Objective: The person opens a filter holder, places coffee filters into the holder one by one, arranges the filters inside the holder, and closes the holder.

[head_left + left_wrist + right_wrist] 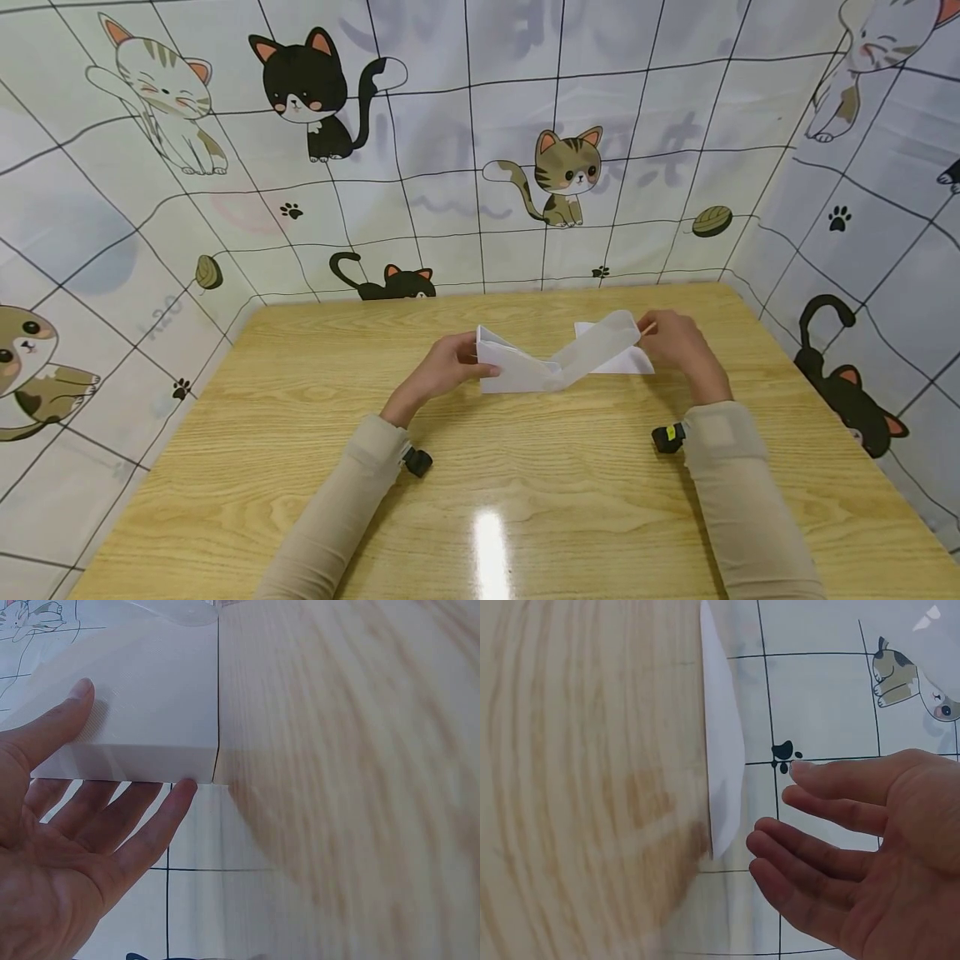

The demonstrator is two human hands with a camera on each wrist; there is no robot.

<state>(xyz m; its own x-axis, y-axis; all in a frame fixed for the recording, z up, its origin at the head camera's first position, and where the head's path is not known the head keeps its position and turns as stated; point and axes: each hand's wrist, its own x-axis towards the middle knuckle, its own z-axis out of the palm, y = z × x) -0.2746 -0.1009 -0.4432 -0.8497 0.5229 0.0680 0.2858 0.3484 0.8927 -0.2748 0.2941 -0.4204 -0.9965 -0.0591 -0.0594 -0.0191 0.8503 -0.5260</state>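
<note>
My left hand (pixel 447 363) holds a low white box (pixel 517 367) on the table, thumb on one face and fingers along another; the left wrist view shows this white box (pixel 150 697) up close. From the box's right end a translucent, cloudy plastic strip (pixel 600 343) slants up to the right. Beside the strip's raised end is my right hand (pixel 678 343). In the right wrist view this right hand (pixel 840 855) has loosely bent fingers, with nothing visible between them. Behind the strip a white paper-like sheet (pixel 636 362) lies on the table, one edge curving up.
The wooden table (pixel 570 492) carries the work near its far side. A cat-print cloth (pixel 450 167) hangs behind it and on both sides. Small black wrist cameras, such as the right camera (pixel 667 438), sit at both cuffs.
</note>
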